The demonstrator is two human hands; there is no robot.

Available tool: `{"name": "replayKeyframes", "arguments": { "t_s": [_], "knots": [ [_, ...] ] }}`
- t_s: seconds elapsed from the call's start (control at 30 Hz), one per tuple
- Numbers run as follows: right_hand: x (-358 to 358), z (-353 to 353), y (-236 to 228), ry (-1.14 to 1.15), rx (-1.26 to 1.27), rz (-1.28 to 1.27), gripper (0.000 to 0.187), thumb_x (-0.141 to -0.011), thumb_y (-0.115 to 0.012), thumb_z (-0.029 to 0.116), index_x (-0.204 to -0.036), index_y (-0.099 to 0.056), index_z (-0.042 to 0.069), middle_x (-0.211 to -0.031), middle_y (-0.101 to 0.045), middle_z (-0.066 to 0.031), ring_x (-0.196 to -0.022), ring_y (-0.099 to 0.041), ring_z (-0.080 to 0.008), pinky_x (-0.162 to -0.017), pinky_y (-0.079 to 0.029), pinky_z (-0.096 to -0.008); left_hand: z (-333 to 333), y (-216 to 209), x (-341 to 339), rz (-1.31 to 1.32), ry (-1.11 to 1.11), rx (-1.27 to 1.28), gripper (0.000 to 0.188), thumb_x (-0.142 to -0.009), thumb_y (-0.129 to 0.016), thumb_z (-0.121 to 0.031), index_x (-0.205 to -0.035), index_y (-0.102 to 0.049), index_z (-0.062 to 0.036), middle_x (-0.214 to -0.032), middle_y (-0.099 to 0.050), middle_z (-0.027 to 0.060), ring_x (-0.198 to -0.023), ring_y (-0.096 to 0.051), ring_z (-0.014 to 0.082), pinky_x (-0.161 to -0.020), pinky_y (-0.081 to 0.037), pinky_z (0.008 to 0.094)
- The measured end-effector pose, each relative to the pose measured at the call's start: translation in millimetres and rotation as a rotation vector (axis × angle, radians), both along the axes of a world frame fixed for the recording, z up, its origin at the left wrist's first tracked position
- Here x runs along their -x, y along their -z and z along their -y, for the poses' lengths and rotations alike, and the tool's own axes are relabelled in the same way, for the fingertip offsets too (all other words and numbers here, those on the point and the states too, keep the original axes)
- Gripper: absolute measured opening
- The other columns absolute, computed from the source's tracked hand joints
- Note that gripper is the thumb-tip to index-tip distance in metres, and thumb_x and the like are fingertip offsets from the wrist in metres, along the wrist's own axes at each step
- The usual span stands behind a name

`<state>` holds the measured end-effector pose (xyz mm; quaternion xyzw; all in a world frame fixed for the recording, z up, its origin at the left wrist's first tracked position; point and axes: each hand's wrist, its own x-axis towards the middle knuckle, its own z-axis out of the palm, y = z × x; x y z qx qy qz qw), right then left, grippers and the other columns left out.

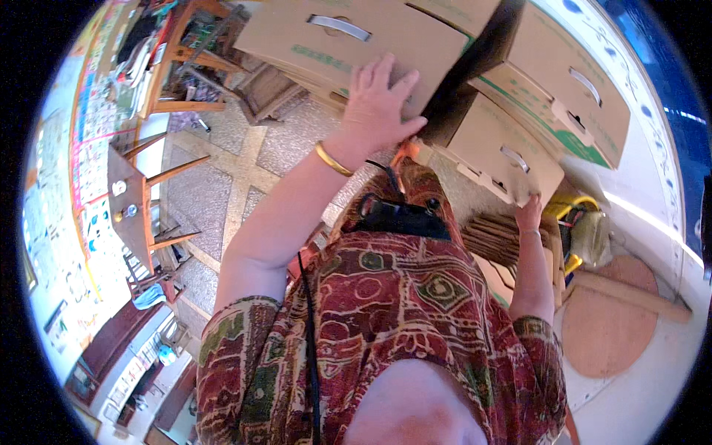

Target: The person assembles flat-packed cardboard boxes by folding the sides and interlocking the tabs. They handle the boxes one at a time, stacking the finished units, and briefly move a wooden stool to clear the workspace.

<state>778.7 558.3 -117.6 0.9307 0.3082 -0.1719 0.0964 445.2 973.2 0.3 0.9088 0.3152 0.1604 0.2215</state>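
Note:
My left hand [382,104] lies with spread fingers against a large brown cardboard box [419,46] with a pale carry handle and green print. A gold bangle circles that wrist. On the right, my right hand [529,215] grips the lower edge of a smaller cardboard box [486,137], which has a similar handle and slots cut along its edge. One digit shows on its face; the other fingers are hidden behind it. Above and partly over this box sits another cardboard box [552,63], also with a handle. A dark gap separates the left box from the right ones.
Below the right box is a stack of brown flat pieces [493,233]. A yellow-framed object [575,222] and a round tan board [615,319] stand by the right wall. At left are a wooden stool [133,204], an open wooden box [267,89] and the tiled floor [245,148].

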Motion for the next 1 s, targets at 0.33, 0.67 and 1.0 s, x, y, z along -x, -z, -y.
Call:
{"name": "replayKeyframes", "arguments": {
  "t_s": [0.33, 0.67, 1.0],
  "knots": [
    [-30.3, 14.2, -13.2, 0.184, 0.010, -0.001, 0.059, -0.071, -0.066, 0.010, -0.126, -0.047, -0.001, -0.127, -0.050, -0.0278, -0.121, -0.047, -0.0414, -0.101, -0.041, -0.0441, -1.6, -1.7, -3.2, 0.014, 0.004, -0.067, 0.071, -0.071, -0.074, -0.046, -0.132, -0.053, -0.0178, -0.139, -0.036, 0.0220, -0.124, -0.036, 0.0437, -0.108, -0.025, 0.0546],
    [-5.5, -4.6, -11.8, 0.147, 0.169, 0.059, 0.075, -0.086, -0.059, 0.047, -0.147, -0.031, 0.013, -0.147, -0.029, -0.0317, -0.139, -0.026, -0.0417, -0.114, -0.023, -0.0463, -2.6, -13.3, -3.8, 0.059, 0.020, -0.083, 0.069, -0.069, -0.076, -0.041, -0.130, -0.055, -0.0155, -0.138, -0.037, 0.0214, -0.122, -0.038, 0.0409, -0.104, -0.030, 0.0530],
    [-20.4, 33.8, -16.5, 0.362, 0.057, 0.152, 0.088, -0.074, -0.067, 0.063, -0.141, -0.037, 0.013, -0.145, -0.027, -0.0230, -0.131, -0.034, -0.0434, -0.097, -0.042, -0.0566, -7.5, -18.8, 3.9, 0.013, 0.058, -0.030, 0.072, -0.069, -0.076, -0.040, -0.133, -0.052, -0.0161, -0.140, -0.034, 0.0233, -0.127, -0.034, 0.0430, -0.106, -0.024, 0.0590]
  ]
}}
